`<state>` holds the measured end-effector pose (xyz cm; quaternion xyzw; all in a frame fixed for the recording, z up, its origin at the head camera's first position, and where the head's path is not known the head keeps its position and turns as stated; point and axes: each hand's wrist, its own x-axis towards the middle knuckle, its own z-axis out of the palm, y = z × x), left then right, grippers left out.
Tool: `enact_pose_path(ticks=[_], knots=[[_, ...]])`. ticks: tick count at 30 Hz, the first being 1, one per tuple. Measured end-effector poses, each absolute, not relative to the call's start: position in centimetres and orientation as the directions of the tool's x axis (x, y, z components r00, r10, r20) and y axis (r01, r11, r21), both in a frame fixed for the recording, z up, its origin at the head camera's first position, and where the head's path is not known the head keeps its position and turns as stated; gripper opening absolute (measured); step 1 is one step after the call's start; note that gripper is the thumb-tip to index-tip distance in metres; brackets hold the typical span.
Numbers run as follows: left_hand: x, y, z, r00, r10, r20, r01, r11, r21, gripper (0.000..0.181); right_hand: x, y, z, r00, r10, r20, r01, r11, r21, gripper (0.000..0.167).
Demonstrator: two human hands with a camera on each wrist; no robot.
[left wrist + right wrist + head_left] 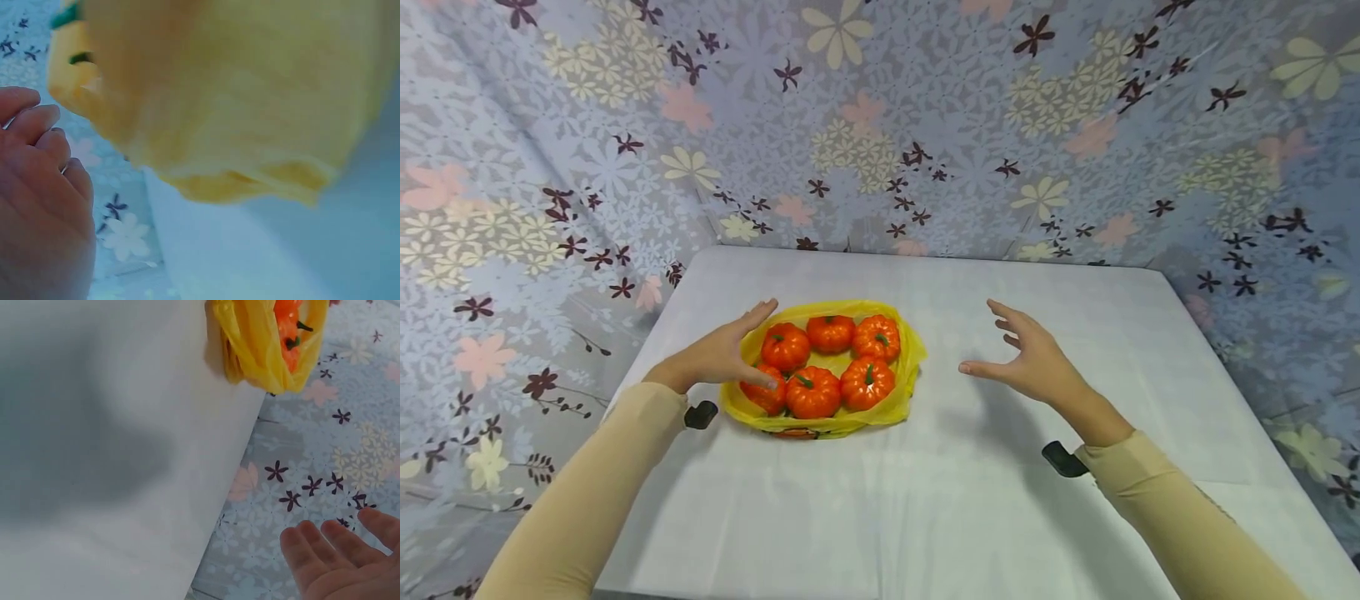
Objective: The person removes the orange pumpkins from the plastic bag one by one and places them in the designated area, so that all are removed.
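Note:
Several shiny orange toy pumpkins [812, 392] with green stems sit in a yellow plastic bag [914, 346] whose mouth is spread wide. My left hand [718, 354] hovers at the bag's left side, fingers extended and thumb in front of the leftmost pumpkin; whether it touches the bag I cannot tell. In the left wrist view the bag [250, 112] looms close beside the fingers. To the right of the bag, apart from it, my right hand [1033, 358] is held above the table with fingers spread and nothing in them. The right wrist view catches the bag [256, 350] at its top.
A white cloth covers the table [820, 517], on which the bag stands left of centre. Floral fabric [880, 125] hangs behind and at both sides. Each wrist carries a small black device, one on the left [701, 415] and one on the right [1064, 459].

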<state>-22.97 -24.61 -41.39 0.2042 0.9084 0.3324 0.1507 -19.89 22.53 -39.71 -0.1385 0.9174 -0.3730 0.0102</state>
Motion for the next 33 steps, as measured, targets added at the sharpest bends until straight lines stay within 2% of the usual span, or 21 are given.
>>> enact_pose_path(ticks=[12, 18, 26, 33], knots=[[-22.1, -25.9, -43.5, -0.877, 0.46, -0.142, 0.227, 0.655, 0.721, 0.134, -20.0, 18.8, -41.1, -0.943, -0.322, 0.085, -0.262, 0.558, -0.787, 0.104], [-22.0, -26.1, -44.0, -0.874, 0.47, -0.127, 0.256, 0.665, 0.702, 0.138, -20.0, 16.6, -41.5, -0.923, -0.374, 0.094, -0.284, 0.495, -0.821, 0.1], [-20.7, -26.5, -43.6, -0.892, 0.449, -0.045, 0.298, 0.662, 0.688, 0.132, -20.1, 14.2, -41.9, -0.909, -0.409, 0.082, -0.28, 0.452, -0.847, 0.1], [-20.2, -27.0, -44.5, -0.893, 0.446, -0.056, 0.29, 0.668, 0.686, 0.128, -20.0, 12.6, -42.6, -0.885, -0.454, 0.1, -0.308, 0.412, -0.858, 0.097]])
